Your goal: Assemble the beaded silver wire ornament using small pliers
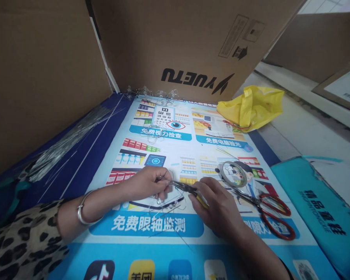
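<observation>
My left hand (154, 182) is closed in a pinch on thin wire, with a small clear bead (159, 201) hanging just below the fingers. In my right hand (214, 202) is a pair of needle-nose pliers (184, 187) with a yellow handle. The pliers' tips meet the wire right at my left fingertips. Under both hands, loose wire pieces (166, 221) and a few beads are spread over the printed sheet (151, 249). A roll of clear tape (234, 174) and red-handled scissors (275, 216) lie to the right of my right hand.
Cardboard boxes (169, 42) stand along the back and left. Wire shapes (151, 93) line the far edge. A bundle of straight wires (64, 144) and teal-handled cutters (16, 192) lie left. A yellow bag (251, 109) and a teal printed box (317, 210) are on the right.
</observation>
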Tool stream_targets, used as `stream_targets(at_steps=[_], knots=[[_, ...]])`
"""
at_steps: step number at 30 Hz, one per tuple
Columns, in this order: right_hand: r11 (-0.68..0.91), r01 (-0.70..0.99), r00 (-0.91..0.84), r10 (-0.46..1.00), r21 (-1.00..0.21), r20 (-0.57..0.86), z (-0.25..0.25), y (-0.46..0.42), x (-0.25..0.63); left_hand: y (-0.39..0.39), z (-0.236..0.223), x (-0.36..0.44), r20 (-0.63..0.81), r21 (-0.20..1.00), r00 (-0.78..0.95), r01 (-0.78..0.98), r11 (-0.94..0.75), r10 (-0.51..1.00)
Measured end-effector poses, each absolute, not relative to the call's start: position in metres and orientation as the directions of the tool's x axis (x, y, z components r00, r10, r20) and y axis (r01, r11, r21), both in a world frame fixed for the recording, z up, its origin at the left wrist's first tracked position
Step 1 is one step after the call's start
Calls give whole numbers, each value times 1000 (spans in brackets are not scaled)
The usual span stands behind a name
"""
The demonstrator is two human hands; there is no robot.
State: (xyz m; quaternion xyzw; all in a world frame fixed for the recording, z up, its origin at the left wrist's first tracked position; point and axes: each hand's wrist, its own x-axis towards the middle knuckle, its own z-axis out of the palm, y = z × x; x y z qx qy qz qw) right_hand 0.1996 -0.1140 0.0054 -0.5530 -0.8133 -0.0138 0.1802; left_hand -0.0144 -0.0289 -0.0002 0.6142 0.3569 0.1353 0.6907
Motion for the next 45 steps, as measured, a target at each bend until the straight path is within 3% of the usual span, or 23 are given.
stream_targets(at_steps=[15,29,34,40,45], knots=[[419,908,-395,869,-21,297,13,-117,194,-39,-4,-9,-293,954,633,244,175,717],[424,906,-402,869,-14,288,8,-117,192,-40,-5,-8,-311,944,593,281,171,742],[430,902,-397,865,-46,308,6,-117,192,-38,-4,-8,-338,939,594,258,226,730],[413,887,-335,883,-206,328,-4,-112,196,-31,1,-11,-372,926,671,220,306,641],[422,867,-326,883,-265,339,-8,-110,197,-28,6,-14,-394,917,704,256,308,590]])
